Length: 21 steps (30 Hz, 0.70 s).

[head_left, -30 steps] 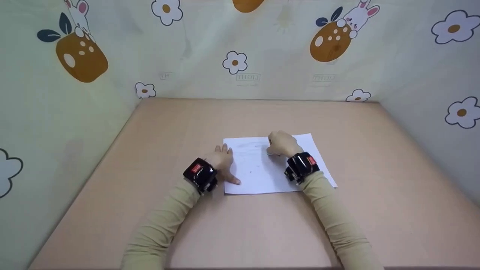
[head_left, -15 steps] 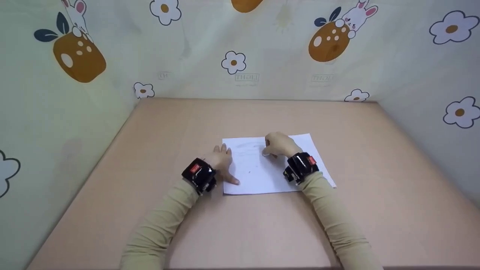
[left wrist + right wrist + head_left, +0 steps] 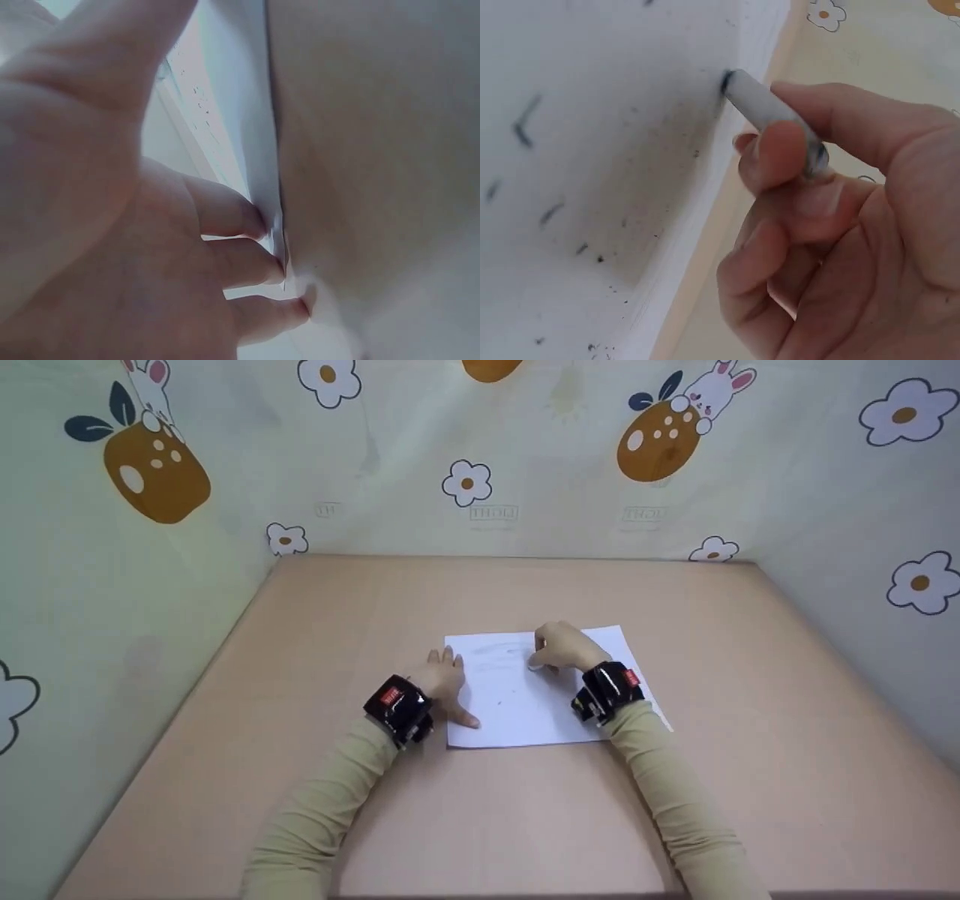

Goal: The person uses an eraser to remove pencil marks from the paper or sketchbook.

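Observation:
A white sheet of paper [image 3: 517, 724] lies on the table, with faint grey smudges near its far edge. My left hand [image 3: 444, 682] rests spread over the paper's left edge. In the left wrist view its fingertips [image 3: 259, 270] touch down by that edge. My right hand [image 3: 568, 646] is over the far middle of the sheet. Between thumb and fingers it pinches a white eraser [image 3: 759, 99], whose dark, smudged end meets the paper. Dark crumbs [image 3: 551, 214] are scattered over the sheet in the right wrist view.
The light wood table [image 3: 360, 607] runs around the paper on all sides. Cloth printed with flowers and rabbits [image 3: 405, 442] walls it in at the back, left and right. A black camera sits on each wrist.
My right hand has shifted slightly left and then back right over the paper, still pinching the eraser. The left hand has stayed in place.

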Each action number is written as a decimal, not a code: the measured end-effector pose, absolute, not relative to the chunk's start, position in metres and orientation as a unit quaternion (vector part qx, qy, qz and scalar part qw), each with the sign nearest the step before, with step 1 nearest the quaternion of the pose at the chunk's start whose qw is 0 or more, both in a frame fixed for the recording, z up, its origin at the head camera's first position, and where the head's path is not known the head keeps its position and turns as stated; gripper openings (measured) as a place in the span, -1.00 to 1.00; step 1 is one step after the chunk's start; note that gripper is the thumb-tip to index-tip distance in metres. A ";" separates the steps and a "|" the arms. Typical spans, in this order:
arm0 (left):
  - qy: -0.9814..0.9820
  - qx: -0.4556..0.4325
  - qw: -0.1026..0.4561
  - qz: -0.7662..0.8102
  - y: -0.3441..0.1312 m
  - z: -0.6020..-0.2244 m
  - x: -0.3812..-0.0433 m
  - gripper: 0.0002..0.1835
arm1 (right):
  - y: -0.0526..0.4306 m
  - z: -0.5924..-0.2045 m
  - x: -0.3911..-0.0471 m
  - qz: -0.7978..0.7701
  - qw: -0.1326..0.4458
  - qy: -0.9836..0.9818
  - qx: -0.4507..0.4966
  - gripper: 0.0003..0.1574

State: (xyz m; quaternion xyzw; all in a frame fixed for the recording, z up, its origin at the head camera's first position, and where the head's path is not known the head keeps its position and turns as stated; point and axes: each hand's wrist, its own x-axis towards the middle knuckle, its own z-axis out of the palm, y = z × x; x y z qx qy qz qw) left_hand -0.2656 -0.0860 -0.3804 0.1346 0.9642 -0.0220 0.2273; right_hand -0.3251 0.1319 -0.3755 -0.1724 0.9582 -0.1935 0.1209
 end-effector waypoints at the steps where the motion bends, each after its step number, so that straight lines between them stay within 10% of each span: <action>1: 0.964 0.134 0.228 -0.020 -0.086 -0.380 -0.266 0.34 | 0.134 -0.375 -0.325 -0.187 0.122 0.961 -0.165 -0.80; 21: 0.961 0.137 0.240 -0.007 -0.088 -0.379 -0.266 0.35 | 0.157 -0.366 -0.327 -0.128 0.142 0.978 -0.080 -0.81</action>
